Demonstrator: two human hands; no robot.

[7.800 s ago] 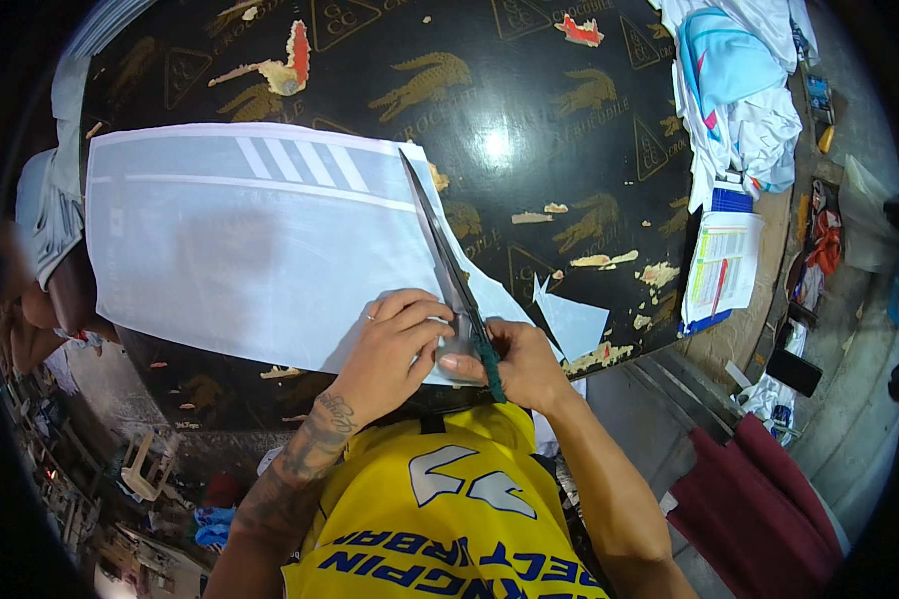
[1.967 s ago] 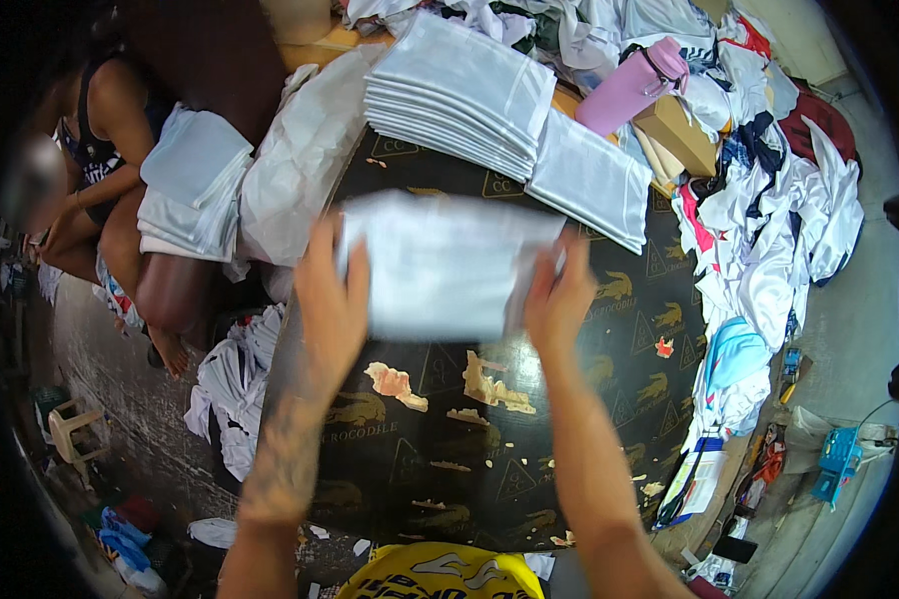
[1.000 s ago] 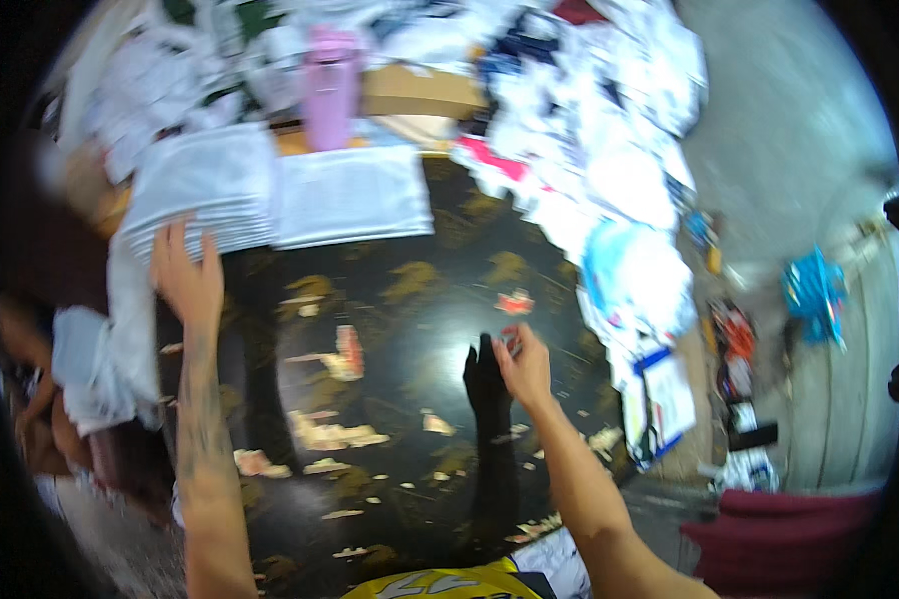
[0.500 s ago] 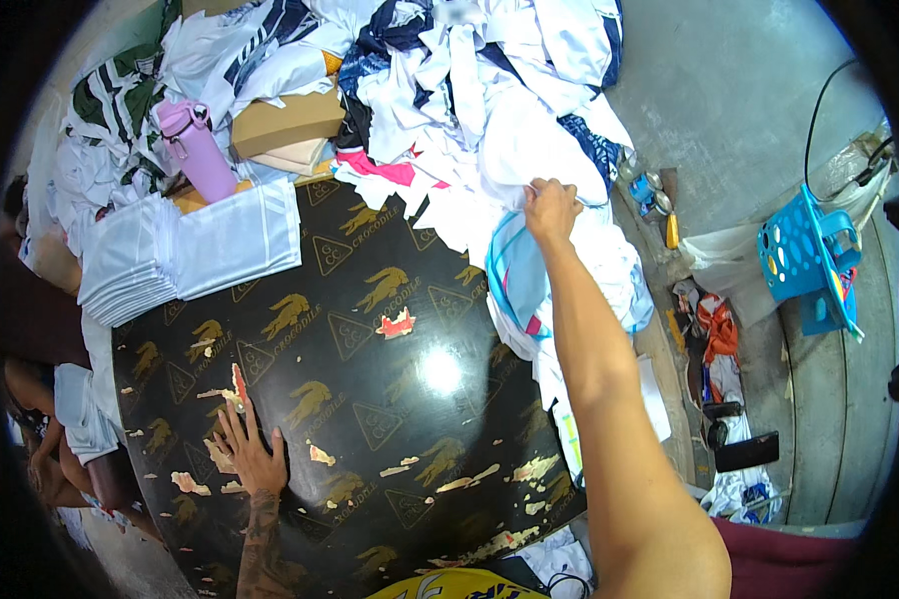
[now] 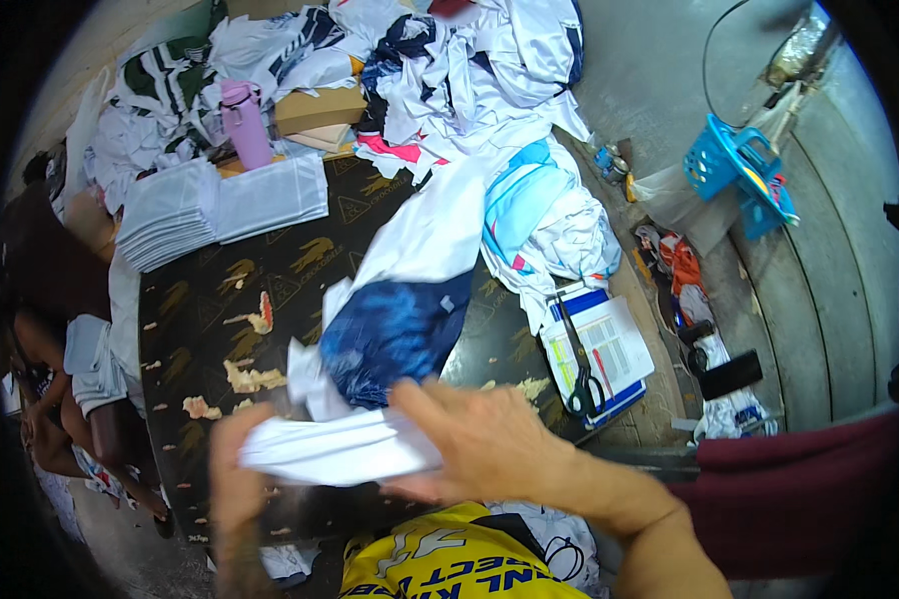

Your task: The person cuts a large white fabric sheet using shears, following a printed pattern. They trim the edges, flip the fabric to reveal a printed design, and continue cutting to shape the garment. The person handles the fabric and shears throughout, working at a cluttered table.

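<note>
My left hand, smeared by motion, grips one end of a white cloth bundle low in the middle. My right hand is wrapped round its other end. Just beyond it a long white and navy cloth piece stretches across the black table from the pile at the back right. To the right, scissors with dark handles lie on a blue clipboard with papers. Two stacks of folded white cloth sit at the back left.
Cloth piles, a pink bottle and a cardboard box fill the back. A seated person is at the left beside folded cloth. A blue basket is at the right, above a dark red fabric.
My right hand has pulled back from the right-hand pile, and a white and navy piece now spans the table. My left hand has left the tabletop; both hands now grip the white bundle.
</note>
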